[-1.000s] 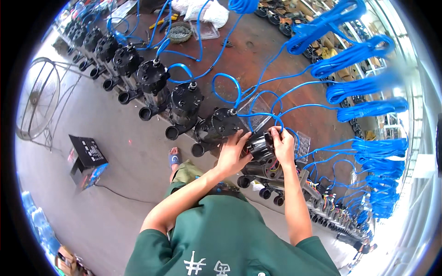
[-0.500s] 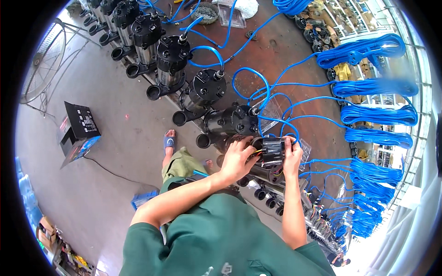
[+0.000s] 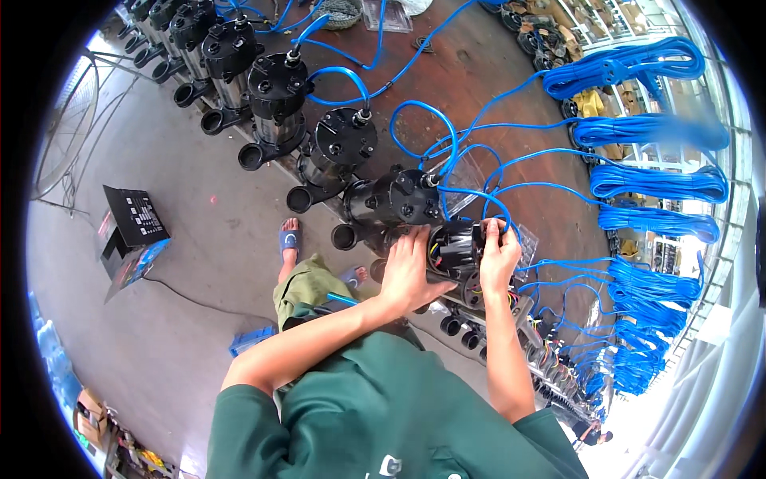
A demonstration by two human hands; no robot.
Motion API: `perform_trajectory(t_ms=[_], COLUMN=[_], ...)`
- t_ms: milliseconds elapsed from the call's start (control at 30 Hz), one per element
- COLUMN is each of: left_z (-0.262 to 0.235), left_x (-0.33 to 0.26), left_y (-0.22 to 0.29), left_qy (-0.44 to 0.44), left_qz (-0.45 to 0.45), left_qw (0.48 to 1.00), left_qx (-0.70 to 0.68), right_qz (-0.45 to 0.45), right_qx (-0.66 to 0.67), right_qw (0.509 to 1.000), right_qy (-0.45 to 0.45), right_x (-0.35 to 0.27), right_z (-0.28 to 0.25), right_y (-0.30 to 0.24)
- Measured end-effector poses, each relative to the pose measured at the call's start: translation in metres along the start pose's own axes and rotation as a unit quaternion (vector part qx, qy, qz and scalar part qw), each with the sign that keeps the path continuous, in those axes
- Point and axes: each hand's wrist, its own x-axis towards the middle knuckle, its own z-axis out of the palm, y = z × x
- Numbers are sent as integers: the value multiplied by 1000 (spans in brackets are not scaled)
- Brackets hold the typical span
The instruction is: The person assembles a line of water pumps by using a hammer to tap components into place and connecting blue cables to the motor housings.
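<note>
My right hand (image 3: 499, 257) grips the far right side of a black pump cover (image 3: 458, 249), thumb and fingers closed around its rim. The cover's hollow side faces left, and a few coloured wires show inside it. A blue cable runs up from the cover's end. Close to its open edge is my left hand (image 3: 408, 275), fingers stretched out and thumb spread to the right beneath the cover. That palm lies over a metal pump body, mostly hidden by the hand. Just beyond stands an assembled pump (image 3: 395, 198) with a black top.
A row of black-topped pumps (image 3: 275, 96) continues to the far left along the bench edge. Blue cable coils (image 3: 658, 185) lie at the right beside the reddish bench top (image 3: 527, 164). On the floor at left are an opened box (image 3: 136, 231) and a fan (image 3: 68, 136).
My left fingers have left the wires and straightened out beside the cover. The cover has turned and shifted left, toward the left hand. The whole view has shifted slightly.
</note>
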Motion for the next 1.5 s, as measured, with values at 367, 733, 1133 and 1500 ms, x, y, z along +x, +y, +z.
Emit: perform_trajectory(t_ms=[367, 733, 1133, 1500], left_z=[-11, -34, -25, -43], left_x=[27, -2, 16, 63], left_y=[7, -26, -51, 22], left_qy=[-28, -77, -144, -287], left_qz=[-99, 16, 39, -81], left_qw=[987, 987, 984, 877], left_qx=[-126, -137, -100, -378], right_qz=[85, -176, -257, -208], right_qx=[124, -127, -142, -70], right_qw=[988, 976, 955, 974], right_qy=[-46, -31, -41, 55], right_x=[6, -19, -4, -19], right_z=[-8, -2, -3, 8], right_y=[24, -16, -24, -8])
